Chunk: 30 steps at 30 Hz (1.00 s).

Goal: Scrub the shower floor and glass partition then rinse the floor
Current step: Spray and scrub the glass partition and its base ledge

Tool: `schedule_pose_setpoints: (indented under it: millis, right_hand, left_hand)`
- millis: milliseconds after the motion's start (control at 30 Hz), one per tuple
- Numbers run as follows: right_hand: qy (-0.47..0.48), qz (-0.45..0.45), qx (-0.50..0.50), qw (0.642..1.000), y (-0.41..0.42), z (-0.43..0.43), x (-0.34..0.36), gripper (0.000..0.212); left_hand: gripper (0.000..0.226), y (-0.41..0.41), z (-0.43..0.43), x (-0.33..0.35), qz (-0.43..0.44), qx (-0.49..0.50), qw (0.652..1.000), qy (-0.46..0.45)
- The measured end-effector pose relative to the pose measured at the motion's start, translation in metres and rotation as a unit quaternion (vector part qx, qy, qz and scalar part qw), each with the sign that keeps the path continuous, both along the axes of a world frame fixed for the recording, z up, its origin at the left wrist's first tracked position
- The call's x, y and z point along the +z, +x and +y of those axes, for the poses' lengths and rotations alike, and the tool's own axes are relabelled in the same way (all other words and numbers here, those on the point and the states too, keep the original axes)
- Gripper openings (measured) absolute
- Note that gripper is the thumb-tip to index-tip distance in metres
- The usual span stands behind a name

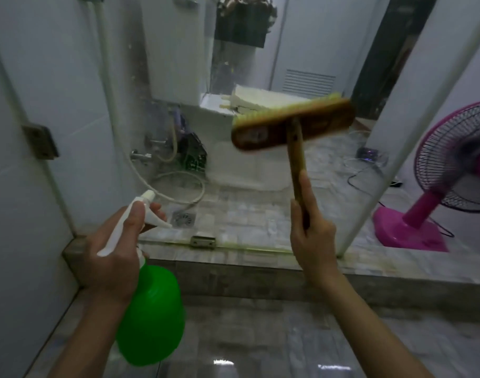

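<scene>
Left hand: holds the spray bottle by its white trigger head, with the thumb lying along the top and the fingers curled round the front by the lever.
Spray bottle: green body hanging below the left hand, nozzle aimed towards the glass and the floor behind it.
Right hand: grips the lower end of the brush handle, forefinger stretched up along the wood.
Brush: wooden head held high and tilted, right end higher. The pale yellow-green bristles face away, towards the glass. It is blurred, and I cannot tell whether the bristles touch the pane.
Glass partition: upright straight ahead, hazy, standing on the raised kerb with a metal clip at its foot.
Shower floor: small grey mosaic tiles beyond the kerb, seen through the glass.
Drain: square grate in that floor, just beyond the left hand.
Hose: white, looped on the tiles near the drain.
Toilet: white, behind the brush head.
Fan: pink, far right.
</scene>
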State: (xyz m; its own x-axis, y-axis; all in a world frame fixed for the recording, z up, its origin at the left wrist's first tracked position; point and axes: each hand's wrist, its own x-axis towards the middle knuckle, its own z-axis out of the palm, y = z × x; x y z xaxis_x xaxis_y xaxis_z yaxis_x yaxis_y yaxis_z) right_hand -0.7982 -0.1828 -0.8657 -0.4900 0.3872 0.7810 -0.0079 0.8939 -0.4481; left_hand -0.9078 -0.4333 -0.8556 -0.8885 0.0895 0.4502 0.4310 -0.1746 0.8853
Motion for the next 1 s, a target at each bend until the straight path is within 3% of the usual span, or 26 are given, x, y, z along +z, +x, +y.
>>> schedule_pose_setpoints:
  millis: [100,200,300,467,567,767,867,1000]
  right_hand:
    - [-0.025,0.023,-0.015,0.999,0.001,0.005,-0.015,0.051]
    - [-0.158,-0.034,-0.051,0.986,0.054,-0.003,-0.088,0.057]
    - [-0.224,-0.067,-0.079,0.969,0.086,-0.011,-0.101,0.060]
    - [-0.157,0.105,-0.080,0.979,0.042,0.034,-0.001,0.051]
    - [-0.138,0.130,-0.099,0.977,0.037,0.051,0.004,0.051]
    - [-0.250,-0.080,-0.111,0.958,0.120,0.003,-0.161,0.053]
    - [-0.317,-0.082,-0.117,0.938,0.102,-0.024,-0.183,0.054]
    - [-0.314,-0.215,0.013,0.925,0.047,-0.089,-0.188,0.067]
  left_hand:
    - [0.033,0.005,0.010,0.004,-0.002,-0.017,1.000,-0.004]
    - [0.027,0.010,0.016,0.010,-0.012,-0.041,0.999,-0.007]
    - [0.026,0.014,0.020,0.006,-0.003,-0.054,0.998,-0.024]
    - [0.031,0.017,0.031,0.000,-0.003,-0.063,0.998,-0.024]
    - [0.033,0.014,0.038,-0.002,-0.004,-0.063,0.997,-0.032]
    - [0.030,0.018,0.042,-0.018,0.001,-0.059,0.998,-0.026]
    - [0.030,0.016,0.037,-0.027,-0.025,-0.057,0.998,-0.030]
    - [0.030,0.012,0.031,-0.037,-0.050,-0.035,0.998,-0.018]
